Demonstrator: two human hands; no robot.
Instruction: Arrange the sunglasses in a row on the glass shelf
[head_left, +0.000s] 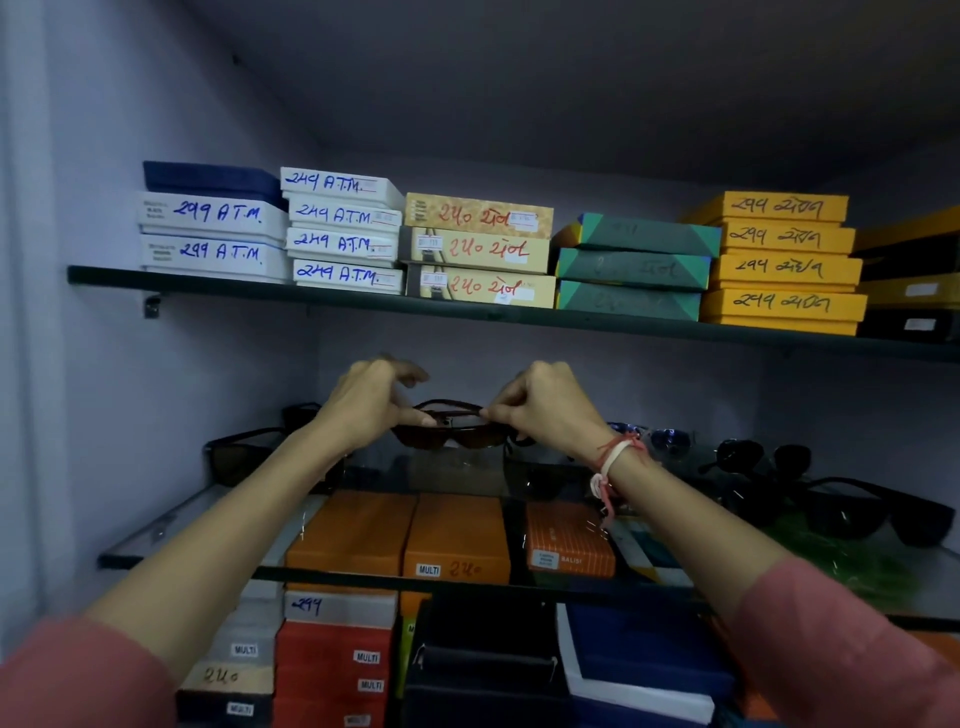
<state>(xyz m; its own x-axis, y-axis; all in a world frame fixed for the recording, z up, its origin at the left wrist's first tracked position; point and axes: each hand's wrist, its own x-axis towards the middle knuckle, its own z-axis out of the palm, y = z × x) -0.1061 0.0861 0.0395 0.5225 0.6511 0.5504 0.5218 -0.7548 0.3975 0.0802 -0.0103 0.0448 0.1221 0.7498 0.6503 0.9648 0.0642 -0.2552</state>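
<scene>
**Brown Sunglasses Held Above the Glass Shelf**

One pair of brown-lensed sunglasses (451, 428) is held in the air by two hands, above the middle of the glass shelf (156, 535) and toward its rear edge. The left hand (363, 402) is closed on the left end of the frame, thumb and fingers pinched together. The right hand (545, 408) pinches the right end of the frame between thumb and forefinger, with the remaining fingers curled in. Whether the pair touches the glass cannot be determined.

Resting on the shelf:
- Left end: one dark pair (244, 457), with a second dark shape behind it, partly hidden.
- Right of the hands: one blue-lensed pair (670, 441).
- Right end: at least two further dark pairs (852, 512); an exact count cannot be read.

The upper shelf (104, 275) carries five visible stacks of labelled boxes (478, 249): three, four, three, three and four boxes, left to right.

The right wrist carries a thread band (615, 457).
</scene>
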